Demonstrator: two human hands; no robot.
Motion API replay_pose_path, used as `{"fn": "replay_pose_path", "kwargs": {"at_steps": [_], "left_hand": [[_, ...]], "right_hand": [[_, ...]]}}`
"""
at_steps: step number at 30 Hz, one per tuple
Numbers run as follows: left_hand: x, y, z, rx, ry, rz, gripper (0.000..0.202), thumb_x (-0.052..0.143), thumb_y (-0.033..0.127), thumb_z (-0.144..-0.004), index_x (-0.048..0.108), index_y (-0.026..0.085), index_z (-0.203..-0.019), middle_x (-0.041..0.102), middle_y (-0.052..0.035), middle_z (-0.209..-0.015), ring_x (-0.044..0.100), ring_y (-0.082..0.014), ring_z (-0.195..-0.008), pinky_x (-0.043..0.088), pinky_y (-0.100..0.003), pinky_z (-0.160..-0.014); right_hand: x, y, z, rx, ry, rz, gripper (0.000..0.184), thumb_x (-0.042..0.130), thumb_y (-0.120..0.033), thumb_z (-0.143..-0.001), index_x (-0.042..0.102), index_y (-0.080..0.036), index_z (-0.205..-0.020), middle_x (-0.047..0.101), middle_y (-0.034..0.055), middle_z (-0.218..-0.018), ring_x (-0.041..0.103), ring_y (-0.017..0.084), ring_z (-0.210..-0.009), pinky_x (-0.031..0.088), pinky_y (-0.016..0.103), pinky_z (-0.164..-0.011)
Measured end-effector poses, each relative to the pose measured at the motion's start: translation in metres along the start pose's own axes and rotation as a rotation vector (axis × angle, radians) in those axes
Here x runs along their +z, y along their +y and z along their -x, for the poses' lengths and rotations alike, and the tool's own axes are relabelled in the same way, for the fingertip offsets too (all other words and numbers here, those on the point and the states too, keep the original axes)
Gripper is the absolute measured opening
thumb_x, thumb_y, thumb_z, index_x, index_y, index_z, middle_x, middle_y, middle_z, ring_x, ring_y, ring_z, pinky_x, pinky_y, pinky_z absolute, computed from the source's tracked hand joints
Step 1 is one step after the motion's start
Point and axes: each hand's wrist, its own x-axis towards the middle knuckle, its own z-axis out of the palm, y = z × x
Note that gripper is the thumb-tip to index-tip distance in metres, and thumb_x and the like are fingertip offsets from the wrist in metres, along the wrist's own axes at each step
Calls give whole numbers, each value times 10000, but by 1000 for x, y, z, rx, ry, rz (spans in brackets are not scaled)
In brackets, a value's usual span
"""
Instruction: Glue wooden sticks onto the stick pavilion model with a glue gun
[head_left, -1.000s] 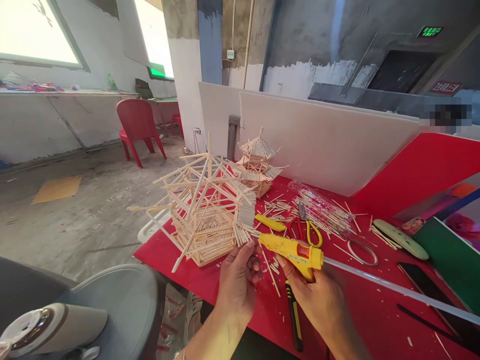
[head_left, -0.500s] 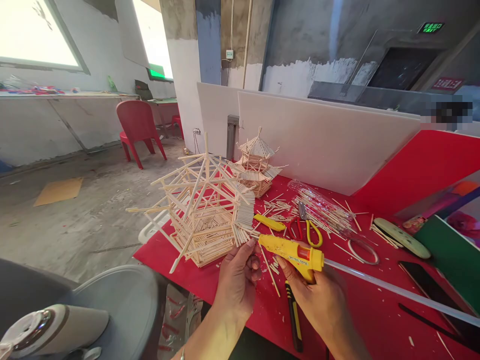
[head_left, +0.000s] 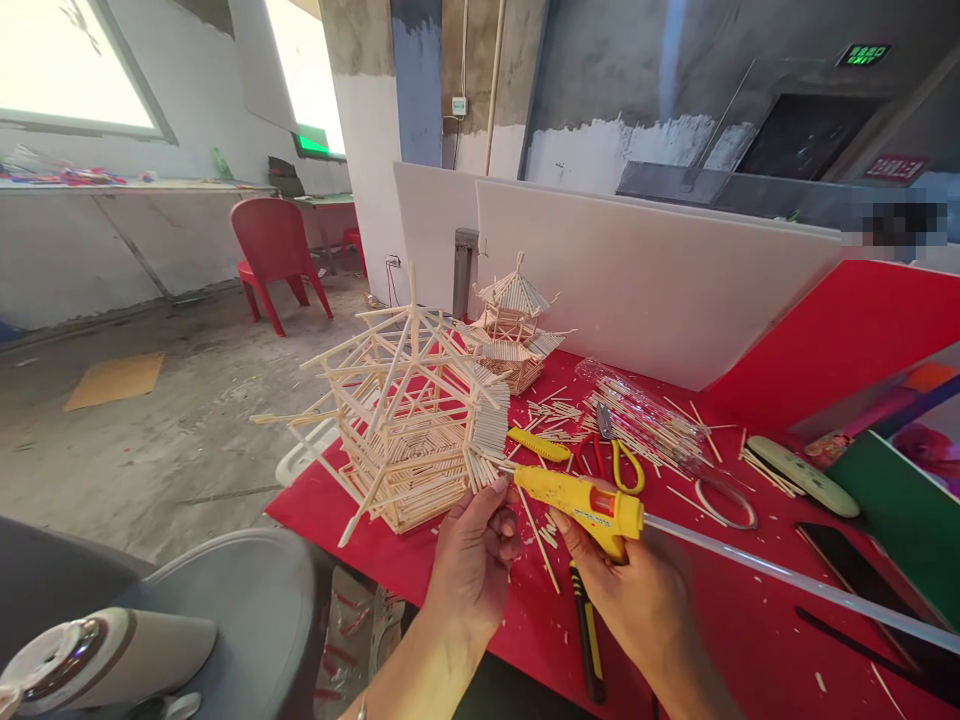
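My right hand is closed round a yellow hot glue gun, its nozzle pointing left at the lower right edge of a large wooden stick pavilion model that lies tilted on the red table. A clear glue stick runs out of the back of the gun. My left hand sits just below the nozzle with its fingers pinched at the model's row of sticks; what they hold is too small to make out.
A smaller finished stick pavilion stands behind, near white boards. Loose sticks, yellow-handled pliers, a yellow knife, a tape ring and a phone lie on the table. A grey stool and a flask are lower left.
The glue gun's nozzle and my left hand have crept slightly left towards the model's edge. Otherwise nothing has visibly moved.
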Motion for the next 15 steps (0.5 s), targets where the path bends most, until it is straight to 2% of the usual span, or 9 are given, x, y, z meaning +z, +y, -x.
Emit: {"fn": "replay_pose_path", "kwargs": {"at_steps": [8,11,15], "left_hand": [[-2,4,3,-47,-44,38,172,751,204,-664,688,119,-799,680,-32,-706,478,-67,-481,331,-174,-406],[-2,4,3,-42,-32,47,157,731,184,-643,678,121,-775,665,-23,-686,483,-72,-481,323,-176,-402],[-2,5,4,-38,-41,51,153,724,173,-613,666,126,-747,636,-3,-656,496,-82,-491,320,-183,-401]], "right_hand": [[-5,-1,1,-19,-25,54,394,624,-472,-899,665,-149,-1121,772,119,-914,739,235,-722,532,308,-628],[-6,0,5,-13,-39,63,394,627,-489,-890,681,-152,-1087,769,109,-836,724,229,-679,528,304,-615],[-8,-2,7,-35,-45,87,419,615,-490,-898,671,-150,-1136,768,113,-868,726,220,-697,545,303,-642]]}}
